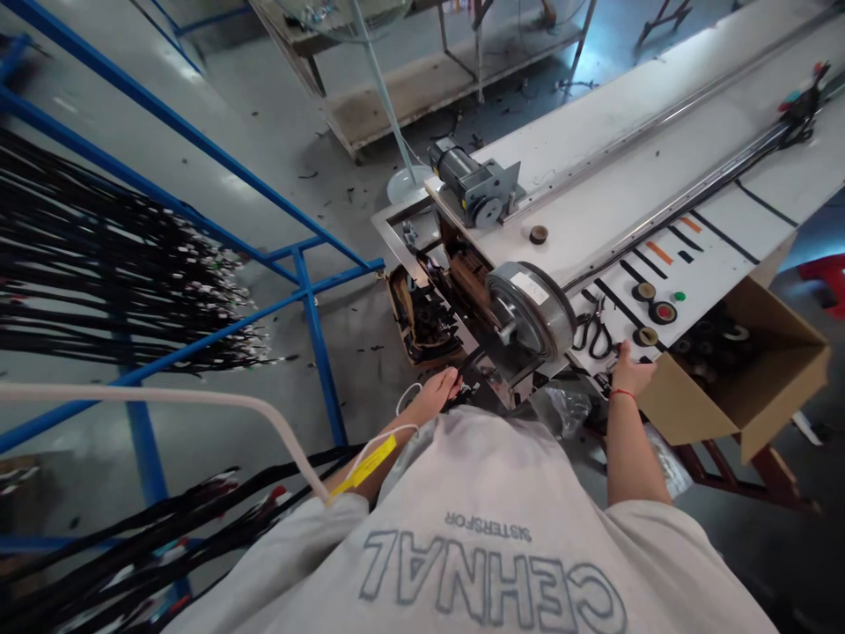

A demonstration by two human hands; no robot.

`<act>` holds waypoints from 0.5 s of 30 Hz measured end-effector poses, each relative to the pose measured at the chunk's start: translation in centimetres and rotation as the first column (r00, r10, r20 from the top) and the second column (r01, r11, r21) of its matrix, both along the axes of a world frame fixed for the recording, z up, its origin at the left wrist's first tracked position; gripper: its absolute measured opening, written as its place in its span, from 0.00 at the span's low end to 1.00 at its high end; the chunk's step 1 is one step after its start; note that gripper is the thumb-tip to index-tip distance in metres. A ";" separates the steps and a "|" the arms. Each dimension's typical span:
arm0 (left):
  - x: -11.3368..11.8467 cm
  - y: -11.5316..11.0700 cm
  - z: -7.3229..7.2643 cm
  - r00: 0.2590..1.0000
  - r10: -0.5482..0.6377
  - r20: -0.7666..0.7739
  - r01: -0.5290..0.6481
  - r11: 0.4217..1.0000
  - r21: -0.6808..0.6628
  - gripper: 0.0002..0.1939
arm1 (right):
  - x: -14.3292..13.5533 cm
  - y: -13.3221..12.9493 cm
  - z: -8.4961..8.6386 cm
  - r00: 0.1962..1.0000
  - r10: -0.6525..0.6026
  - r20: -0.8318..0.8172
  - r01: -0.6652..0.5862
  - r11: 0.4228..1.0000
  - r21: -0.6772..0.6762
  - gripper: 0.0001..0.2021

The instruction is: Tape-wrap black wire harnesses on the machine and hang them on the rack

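Observation:
My left hand point(438, 393) is closed in front of my waist, beside the machine end of the long table. A dark strip like a black cable point(471, 359) shows at its fingertips. My right hand point(632, 377) is at the table's near edge with thumb and fingers apart, and its fingertips are partly hidden. Just beyond it lies a tape roll point(645, 336), with black-handled scissors point(596, 335) to its left. Between my hands stands a large metal wheel point(532, 308) with a white label.
A cardboard box point(785, 387) with dark rolls stands on the right. A motor point(472, 180) sits on the white table point(594, 211), along with black and orange strips. At left, a blue rack point(310, 352) carries many black cables point(119, 291). A crate point(422, 321) of scraps lies below.

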State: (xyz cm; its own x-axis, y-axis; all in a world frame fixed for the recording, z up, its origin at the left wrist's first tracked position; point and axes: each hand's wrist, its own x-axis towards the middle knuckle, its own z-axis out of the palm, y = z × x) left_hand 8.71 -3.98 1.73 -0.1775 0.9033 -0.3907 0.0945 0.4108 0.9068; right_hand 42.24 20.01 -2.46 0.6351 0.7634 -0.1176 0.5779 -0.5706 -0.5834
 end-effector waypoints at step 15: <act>1.4 6.6 0.1 1.000 0.007 -0.011 -0.006 0.999 0.031 0.28 | -0.1 -0.2 0.2 1.000 0.022 -0.008 -0.023 0.999 -0.026 0.38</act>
State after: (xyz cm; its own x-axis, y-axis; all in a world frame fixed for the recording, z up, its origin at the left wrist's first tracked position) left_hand 10.10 2.64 1.79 -0.1875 0.9139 -0.3601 0.1019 0.3828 0.9182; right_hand 42.10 19.83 -2.28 0.6169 0.7741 -0.1423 0.5866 -0.5727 -0.5727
